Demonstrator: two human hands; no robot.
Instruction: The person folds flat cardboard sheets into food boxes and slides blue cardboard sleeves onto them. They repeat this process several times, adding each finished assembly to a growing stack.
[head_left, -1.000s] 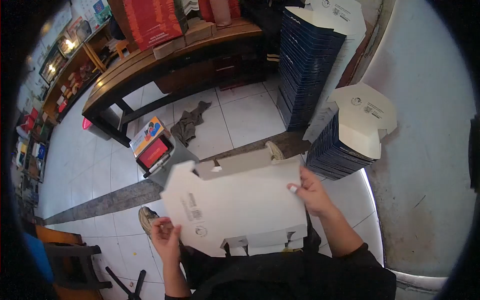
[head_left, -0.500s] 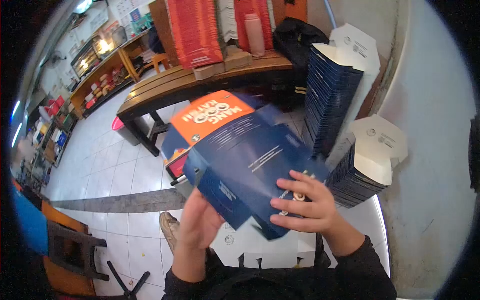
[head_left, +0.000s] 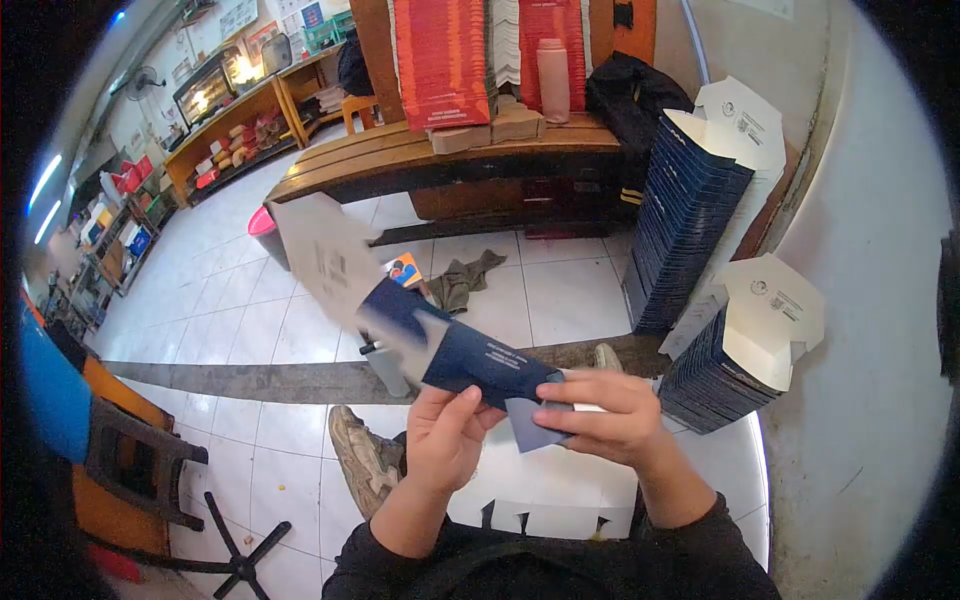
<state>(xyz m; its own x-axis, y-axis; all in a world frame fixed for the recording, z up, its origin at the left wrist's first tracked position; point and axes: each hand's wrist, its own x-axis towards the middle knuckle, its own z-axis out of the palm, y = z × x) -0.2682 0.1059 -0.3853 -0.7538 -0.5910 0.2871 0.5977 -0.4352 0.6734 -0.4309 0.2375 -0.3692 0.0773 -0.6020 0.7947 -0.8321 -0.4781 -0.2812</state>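
Both of my hands hold a flat cardboard box blank (head_left: 440,340), dark blue on the outside and white on the inside, tilted up and away to the left. My left hand (head_left: 447,432) grips its near edge from below. My right hand (head_left: 598,412) pinches a blue flap at its near right corner. More white blanks (head_left: 545,490) lie on my lap under the hands.
Two stacks of dark blue blanks (head_left: 690,225) (head_left: 735,350) stand at the right by the wall. A wooden bench (head_left: 450,165) with red stacks and a pink bottle (head_left: 553,80) is ahead. A grey rag (head_left: 465,278) and a pink bucket (head_left: 265,230) are on the tiled floor, a stool (head_left: 135,465) at left.
One second ago the blank lay flat, white side up, on my lap. I lifted it, turned its blue side up, and now hold it tilted with the right hand on a flap.
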